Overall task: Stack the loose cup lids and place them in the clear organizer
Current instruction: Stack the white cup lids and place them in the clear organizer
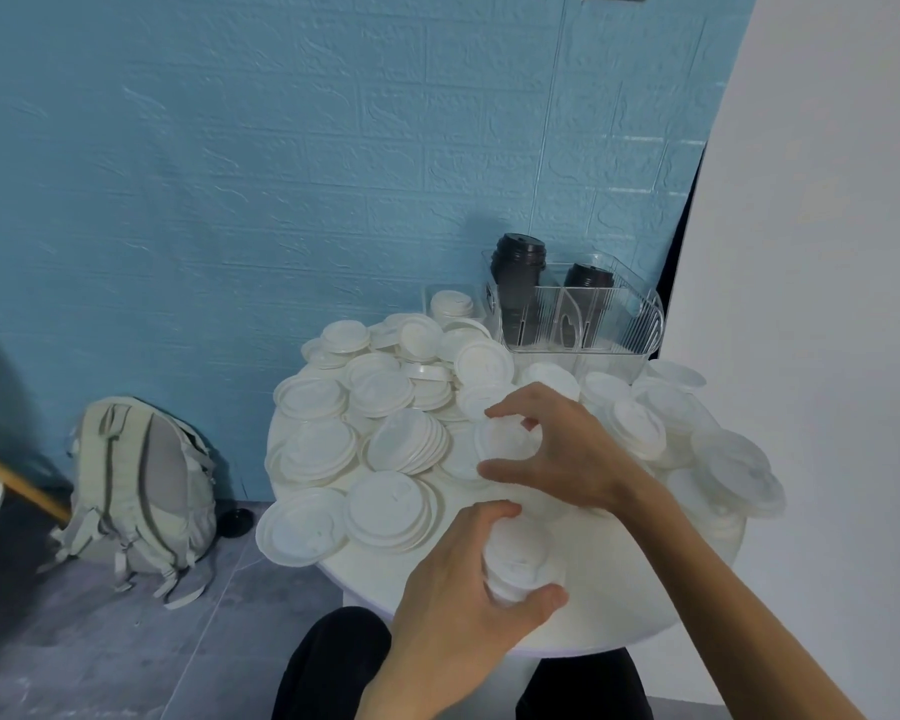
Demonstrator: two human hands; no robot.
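Note:
Several loose white cup lids cover a small round white table. My left hand grips a short stack of white lids near the table's front. Just beyond it, my right hand pinches a single white lid by its rim, above the pile. The clear organizer stands at the back of the table against the blue wall. It holds two stacks of black lids and, in its left compartment, a stack of white lids.
A grey backpack leans on the blue wall on the floor to the left. A black lid lies on the floor beside it. A white wall closes the right side. My dark-clothed legs are under the table's front edge.

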